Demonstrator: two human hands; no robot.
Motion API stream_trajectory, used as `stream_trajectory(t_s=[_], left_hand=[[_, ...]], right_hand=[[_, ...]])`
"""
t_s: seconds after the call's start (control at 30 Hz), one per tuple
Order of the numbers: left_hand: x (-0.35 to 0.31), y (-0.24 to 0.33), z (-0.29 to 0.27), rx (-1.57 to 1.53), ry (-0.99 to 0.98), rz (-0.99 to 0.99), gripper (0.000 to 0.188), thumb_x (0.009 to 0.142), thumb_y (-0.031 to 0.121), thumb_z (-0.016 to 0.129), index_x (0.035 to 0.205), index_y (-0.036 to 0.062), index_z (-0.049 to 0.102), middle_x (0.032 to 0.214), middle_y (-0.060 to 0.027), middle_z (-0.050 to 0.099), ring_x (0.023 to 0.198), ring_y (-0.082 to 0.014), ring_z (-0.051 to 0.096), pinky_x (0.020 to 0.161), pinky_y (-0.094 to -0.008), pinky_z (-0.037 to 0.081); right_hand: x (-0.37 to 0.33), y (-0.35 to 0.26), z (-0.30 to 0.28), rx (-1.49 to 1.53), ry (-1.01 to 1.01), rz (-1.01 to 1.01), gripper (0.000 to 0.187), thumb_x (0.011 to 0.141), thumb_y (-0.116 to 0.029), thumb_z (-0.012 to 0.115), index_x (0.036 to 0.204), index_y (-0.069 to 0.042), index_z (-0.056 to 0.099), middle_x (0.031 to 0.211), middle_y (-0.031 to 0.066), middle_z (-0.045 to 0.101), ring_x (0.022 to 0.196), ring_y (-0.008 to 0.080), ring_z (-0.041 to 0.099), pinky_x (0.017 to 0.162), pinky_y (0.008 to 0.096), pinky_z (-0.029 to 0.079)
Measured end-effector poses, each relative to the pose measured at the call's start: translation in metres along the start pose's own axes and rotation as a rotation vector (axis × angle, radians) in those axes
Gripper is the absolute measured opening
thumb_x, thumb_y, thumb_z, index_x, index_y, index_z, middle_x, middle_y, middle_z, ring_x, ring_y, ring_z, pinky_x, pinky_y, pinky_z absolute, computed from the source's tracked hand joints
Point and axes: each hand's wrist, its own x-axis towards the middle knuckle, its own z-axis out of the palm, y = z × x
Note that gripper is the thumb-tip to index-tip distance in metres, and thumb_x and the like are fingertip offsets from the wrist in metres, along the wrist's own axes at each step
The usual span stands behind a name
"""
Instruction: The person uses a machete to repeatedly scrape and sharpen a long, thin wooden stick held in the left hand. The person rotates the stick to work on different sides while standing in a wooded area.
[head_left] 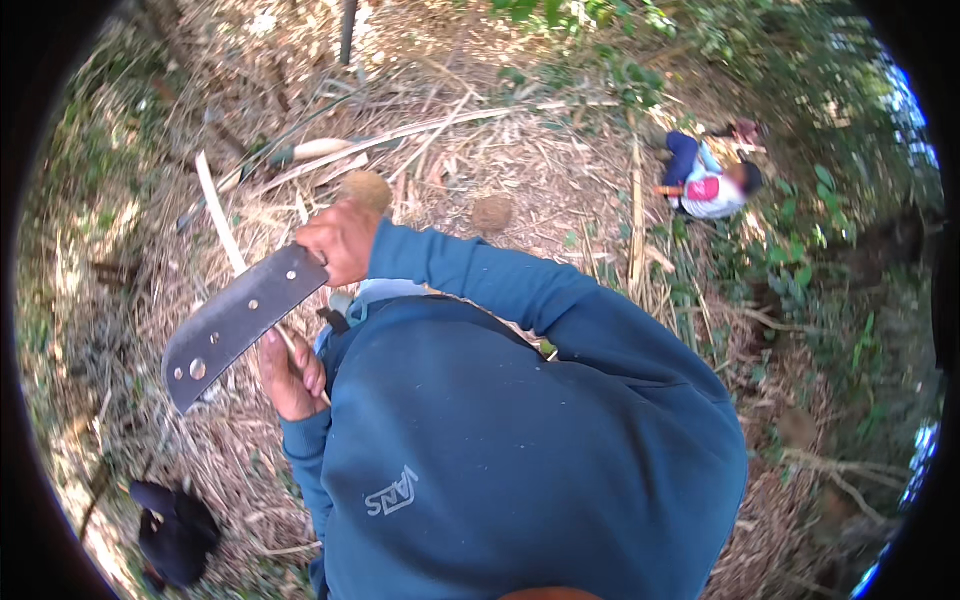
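Note:
My right hand [343,240] is closed around the handle end of a machete [238,318], its broad dark blade pierced by several holes. The blade slants down to the left, across a long pale strip of wood or bamboo [222,212]. Lower down, my left hand [290,372] grips that strip with the thumb along it. The strip passes under the blade, and its far end sticks out beyond it. Just past my right hand is a round tan thing [368,188]; whether it touches the handle I cannot tell.
Dry leaves and split pieces cover the ground. Long pale poles [430,125] lie ahead. A brown round lump [491,213] sits beyond my right arm. Another person [708,185] is low to the ground at the far right. A black shape [175,532] is at lower left.

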Motion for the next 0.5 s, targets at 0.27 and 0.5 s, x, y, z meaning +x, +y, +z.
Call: stream_trajectory(t_s=[0.27,0.5], left_hand=[[0.007,-0.003,0.022,0.105,-0.163,-0.075,0.027,0.101,0.032,0.044,0.094,0.0066,0.046,0.060,-0.0007,0.041,0.036,-0.0056,0.029,0.030,-0.0196,0.025],[0.011,-0.010,0.036,0.088,-0.190,-0.144,0.026,0.101,0.030,0.042,0.095,0.0050,0.047,0.058,-0.0008,0.040,0.034,-0.0063,0.030,0.029,-0.0195,0.025]], right_hand=[[-0.019,0.014,-0.036,-0.069,0.263,0.251,0.027,0.064,-0.031,0.071,0.065,-0.006,0.059,0.058,0.0152,0.058,0.055,0.0344,0.060,0.055,0.0443,0.046],[-0.016,0.047,-0.072,-0.043,0.222,0.765,0.025,0.074,-0.030,0.068,0.080,-0.006,0.070,0.060,0.0124,0.063,0.057,0.0265,0.064,0.059,0.0381,0.052]])
